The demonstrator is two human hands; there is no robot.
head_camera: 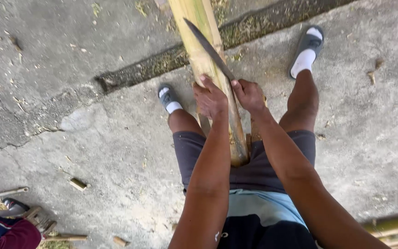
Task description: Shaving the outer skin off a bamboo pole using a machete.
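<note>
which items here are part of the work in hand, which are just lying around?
In use:
- bamboo pole, steadied by the left hand
- long knife, gripped by the right hand, blade lying along the pole

Lying about:
- short bamboo offcut on the concrete floor
- thin stick at lower left
- bamboo poles at lower right
- another person's sleeve, bottom left

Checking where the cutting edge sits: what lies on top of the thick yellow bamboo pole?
A long dark knife blade lies across the thick yellow bamboo pole. The left hand grips the pole; the right hand covers the knife's handle, so it cannot be seen.
</note>
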